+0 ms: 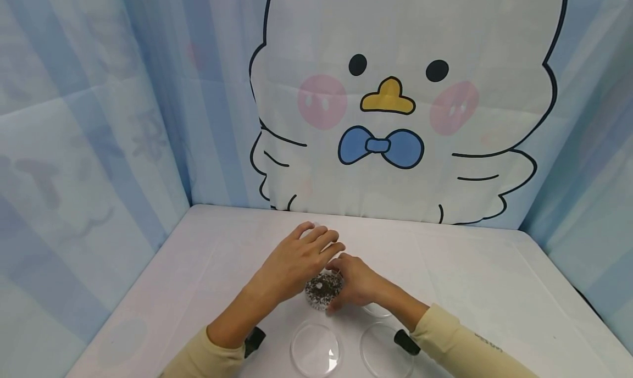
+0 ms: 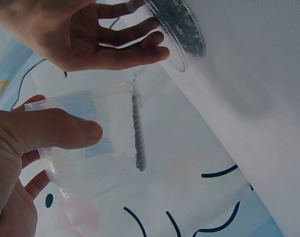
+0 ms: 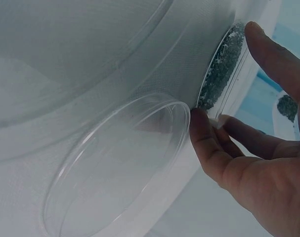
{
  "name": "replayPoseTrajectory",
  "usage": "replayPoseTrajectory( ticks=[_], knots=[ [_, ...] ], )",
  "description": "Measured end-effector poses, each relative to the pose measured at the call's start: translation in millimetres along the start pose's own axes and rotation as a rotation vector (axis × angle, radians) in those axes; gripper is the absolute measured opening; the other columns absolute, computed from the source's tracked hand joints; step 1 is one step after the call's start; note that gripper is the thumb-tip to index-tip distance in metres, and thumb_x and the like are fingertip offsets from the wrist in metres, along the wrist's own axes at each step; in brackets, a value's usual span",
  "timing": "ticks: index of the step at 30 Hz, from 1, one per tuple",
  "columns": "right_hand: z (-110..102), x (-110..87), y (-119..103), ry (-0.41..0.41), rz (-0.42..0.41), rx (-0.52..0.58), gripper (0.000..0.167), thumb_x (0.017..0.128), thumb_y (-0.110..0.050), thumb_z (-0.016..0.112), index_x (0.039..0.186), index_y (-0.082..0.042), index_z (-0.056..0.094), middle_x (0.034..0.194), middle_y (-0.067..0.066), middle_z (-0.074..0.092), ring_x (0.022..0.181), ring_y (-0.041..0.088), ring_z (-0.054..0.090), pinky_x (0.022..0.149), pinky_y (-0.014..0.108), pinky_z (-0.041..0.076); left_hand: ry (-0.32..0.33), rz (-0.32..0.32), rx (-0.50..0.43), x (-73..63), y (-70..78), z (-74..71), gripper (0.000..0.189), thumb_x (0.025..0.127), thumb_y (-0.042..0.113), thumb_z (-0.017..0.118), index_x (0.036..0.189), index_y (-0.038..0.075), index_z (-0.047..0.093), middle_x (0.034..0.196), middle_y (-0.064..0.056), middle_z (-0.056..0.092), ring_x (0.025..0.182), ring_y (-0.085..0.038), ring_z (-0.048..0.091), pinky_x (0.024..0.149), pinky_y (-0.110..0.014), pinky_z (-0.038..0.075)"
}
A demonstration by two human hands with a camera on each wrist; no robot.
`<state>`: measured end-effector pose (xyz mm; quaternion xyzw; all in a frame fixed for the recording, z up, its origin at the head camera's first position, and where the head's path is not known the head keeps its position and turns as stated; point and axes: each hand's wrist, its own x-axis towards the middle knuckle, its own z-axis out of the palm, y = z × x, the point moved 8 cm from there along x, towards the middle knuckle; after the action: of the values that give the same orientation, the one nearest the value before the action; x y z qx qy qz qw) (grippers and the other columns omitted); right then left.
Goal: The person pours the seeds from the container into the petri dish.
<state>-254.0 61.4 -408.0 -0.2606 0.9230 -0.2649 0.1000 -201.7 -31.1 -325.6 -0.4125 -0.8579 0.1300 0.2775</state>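
My left hand (image 1: 296, 265) is raised above a round dish and holds a clear plastic container (image 2: 98, 143), its thumb (image 2: 73, 131) lying across the wall. Dark grains (image 2: 138, 133) line one end of this tilted container. My right hand (image 1: 358, 282) grips the rim of a shallow clear petri dish (image 1: 323, 291) on the white table, thumb and fingers on opposite sides. Dark granules speckled with white cover the petri dish's bottom. In the head view the left hand hides most of the container.
Near the front of the table (image 1: 475, 279) lie two clear round dishes, one left (image 1: 312, 345) and one right (image 1: 381, 350). Part of another clear dish (image 1: 377, 311) shows under the right wrist. A printed cloth backdrop (image 1: 386, 191) rises behind the table.
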Motion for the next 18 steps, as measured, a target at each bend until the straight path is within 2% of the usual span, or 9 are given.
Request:
replayPoseTrajectory(
  ticks=[18],
  knots=[
    [0.0, -0.1, -0.6, 0.003, 0.006, -0.008, 0.084, 0.058, -0.024, 0.103, 0.127, 0.007, 0.066, 0.115, 0.017, 0.065, 0.105, 0.031, 0.065, 0.093, 0.049, 0.056, -0.008, -0.003, -0.005, -0.1, -0.1, -0.4, 0.070, 0.076, 0.017, 0.093, 0.139, 0.023, 0.061, 0.141, 0.002, 0.058, 0.133, -0.018, 0.053, 0.118, -0.039, 0.039]
  ],
)
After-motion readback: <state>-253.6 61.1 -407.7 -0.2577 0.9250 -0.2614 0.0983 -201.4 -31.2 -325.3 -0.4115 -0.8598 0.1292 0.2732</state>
